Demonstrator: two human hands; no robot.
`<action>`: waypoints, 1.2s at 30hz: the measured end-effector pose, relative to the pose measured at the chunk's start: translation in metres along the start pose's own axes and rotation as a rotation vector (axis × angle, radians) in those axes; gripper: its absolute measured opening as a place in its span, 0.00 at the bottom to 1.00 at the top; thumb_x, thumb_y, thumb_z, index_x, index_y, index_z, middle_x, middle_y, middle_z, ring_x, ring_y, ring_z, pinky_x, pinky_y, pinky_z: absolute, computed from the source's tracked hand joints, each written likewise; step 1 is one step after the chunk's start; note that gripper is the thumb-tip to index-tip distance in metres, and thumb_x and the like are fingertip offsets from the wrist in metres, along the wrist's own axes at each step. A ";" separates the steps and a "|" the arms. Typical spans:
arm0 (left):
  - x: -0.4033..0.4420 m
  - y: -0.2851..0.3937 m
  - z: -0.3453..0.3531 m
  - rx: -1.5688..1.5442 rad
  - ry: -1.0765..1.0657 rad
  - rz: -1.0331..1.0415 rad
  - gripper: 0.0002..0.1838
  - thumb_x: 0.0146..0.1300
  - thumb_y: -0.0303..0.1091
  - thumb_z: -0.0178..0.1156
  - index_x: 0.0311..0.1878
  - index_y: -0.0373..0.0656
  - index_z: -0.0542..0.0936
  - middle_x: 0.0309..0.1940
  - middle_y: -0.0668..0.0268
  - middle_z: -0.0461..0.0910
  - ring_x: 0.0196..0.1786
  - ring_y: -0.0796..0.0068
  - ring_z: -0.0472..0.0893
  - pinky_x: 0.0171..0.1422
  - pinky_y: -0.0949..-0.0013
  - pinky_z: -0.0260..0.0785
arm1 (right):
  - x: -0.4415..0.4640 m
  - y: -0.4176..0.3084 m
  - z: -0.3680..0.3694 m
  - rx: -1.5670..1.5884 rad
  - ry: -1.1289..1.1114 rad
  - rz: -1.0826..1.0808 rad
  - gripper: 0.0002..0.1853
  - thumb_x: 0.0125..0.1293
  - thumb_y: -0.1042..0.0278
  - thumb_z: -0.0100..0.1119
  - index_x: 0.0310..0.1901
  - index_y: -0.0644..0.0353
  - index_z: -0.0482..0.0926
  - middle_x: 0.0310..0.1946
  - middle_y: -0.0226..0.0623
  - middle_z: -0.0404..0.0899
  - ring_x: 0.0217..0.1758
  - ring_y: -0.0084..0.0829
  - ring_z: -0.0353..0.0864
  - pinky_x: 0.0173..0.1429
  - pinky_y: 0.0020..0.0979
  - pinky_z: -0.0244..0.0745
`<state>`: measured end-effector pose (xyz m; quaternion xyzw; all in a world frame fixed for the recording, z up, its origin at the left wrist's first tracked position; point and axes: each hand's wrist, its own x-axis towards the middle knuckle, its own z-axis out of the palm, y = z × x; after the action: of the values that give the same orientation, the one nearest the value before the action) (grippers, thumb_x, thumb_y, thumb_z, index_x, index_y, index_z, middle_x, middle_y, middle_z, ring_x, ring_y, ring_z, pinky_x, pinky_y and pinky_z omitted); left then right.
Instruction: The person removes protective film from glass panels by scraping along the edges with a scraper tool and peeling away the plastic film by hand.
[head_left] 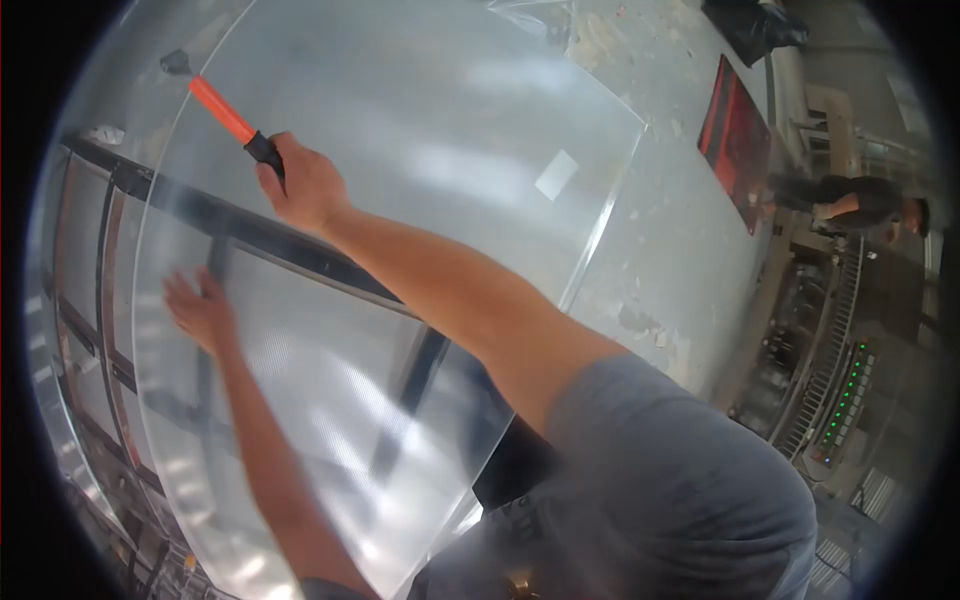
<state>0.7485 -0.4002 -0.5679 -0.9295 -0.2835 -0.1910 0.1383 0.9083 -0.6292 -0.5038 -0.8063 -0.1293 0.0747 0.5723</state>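
My right hand (305,185) is closed around the black grip of an orange-handled tool (222,108). A small dark grey piece shows at the tool's far end; I cannot tell its exact kind. Under both hands lies a large clear, finely ribbed plastic sheet (480,200) with a small white label (556,175) on it. My left hand (203,312) is open over the sheet, its fingers spread and slightly blurred. Whether its palm touches the sheet I cannot tell.
Dark metal frame bars (300,250) show through and beside the sheet. A red panel (735,145) lies on the pale, stained surface (660,240) to the right. Beyond it stand another person (865,205) and machinery with a row of green lights (848,395).
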 end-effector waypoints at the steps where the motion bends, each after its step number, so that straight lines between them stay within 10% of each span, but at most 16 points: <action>1: -0.033 0.026 -0.024 -0.126 -0.124 -0.055 0.33 0.73 0.59 0.47 0.74 0.51 0.64 0.74 0.54 0.61 0.75 0.46 0.61 0.73 0.40 0.55 | 0.001 -0.005 0.000 0.023 -0.016 -0.018 0.15 0.68 0.57 0.53 0.49 0.58 0.69 0.30 0.51 0.80 0.39 0.57 0.80 0.42 0.52 0.72; 8: -0.193 0.188 -0.174 -0.285 -0.495 -0.057 0.39 0.73 0.56 0.45 0.80 0.46 0.49 0.80 0.52 0.41 0.81 0.46 0.43 0.79 0.39 0.40 | 0.004 0.001 -0.015 0.217 -0.222 0.203 0.18 0.68 0.54 0.53 0.50 0.59 0.71 0.33 0.48 0.81 0.37 0.52 0.81 0.43 0.48 0.73; 14: -0.206 0.297 -0.184 -0.138 -0.549 -0.437 0.48 0.70 0.67 0.42 0.79 0.38 0.46 0.79 0.48 0.42 0.80 0.43 0.44 0.78 0.37 0.40 | -0.075 0.062 -0.274 0.973 -0.422 0.288 0.14 0.73 0.63 0.55 0.53 0.61 0.71 0.30 0.26 0.74 0.28 0.17 0.69 0.31 0.23 0.66; 15: -0.204 0.317 -0.171 -0.080 -0.547 -0.553 0.49 0.70 0.68 0.42 0.78 0.36 0.45 0.80 0.48 0.41 0.81 0.43 0.42 0.79 0.38 0.37 | -0.076 0.047 -0.373 0.784 -0.524 0.559 0.17 0.71 0.67 0.58 0.58 0.60 0.70 0.35 0.27 0.76 0.32 0.17 0.72 0.34 0.22 0.68; 18: -0.183 0.349 -0.162 0.140 -0.420 -0.746 0.52 0.67 0.71 0.41 0.77 0.34 0.48 0.77 0.46 0.50 0.78 0.44 0.50 0.77 0.39 0.45 | -0.095 0.126 -0.530 0.425 -0.483 0.451 0.20 0.64 0.75 0.62 0.58 0.59 0.72 0.39 0.30 0.77 0.39 0.22 0.78 0.38 0.28 0.77; 21: -0.176 0.347 -0.175 0.081 -0.484 -0.782 0.50 0.69 0.71 0.39 0.78 0.37 0.47 0.79 0.49 0.46 0.80 0.48 0.45 0.79 0.43 0.40 | -0.050 0.135 -0.642 0.323 -0.277 0.892 0.09 0.68 0.69 0.61 0.47 0.59 0.77 0.26 0.26 0.74 0.24 0.19 0.74 0.30 0.23 0.74; 32: -0.169 0.364 -0.176 0.155 -0.571 -0.831 0.46 0.71 0.69 0.36 0.79 0.41 0.47 0.79 0.50 0.45 0.80 0.49 0.47 0.78 0.44 0.47 | 0.154 0.122 -0.675 0.035 -0.456 0.543 0.06 0.68 0.68 0.60 0.39 0.60 0.77 0.22 0.26 0.73 0.22 0.18 0.72 0.28 0.22 0.68; 36: -0.131 0.403 -0.198 0.080 -0.436 -0.999 0.37 0.70 0.61 0.49 0.71 0.41 0.64 0.70 0.52 0.64 0.72 0.48 0.62 0.72 0.49 0.59 | 0.196 0.146 -0.703 -0.216 -0.511 0.573 0.07 0.66 0.68 0.61 0.38 0.61 0.76 0.20 0.28 0.73 0.21 0.20 0.72 0.28 0.23 0.67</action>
<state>0.8267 -0.8571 -0.5089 -0.6940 -0.7195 -0.0254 0.0038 1.3024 -1.2526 -0.4017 -0.8207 -0.0444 0.4155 0.3896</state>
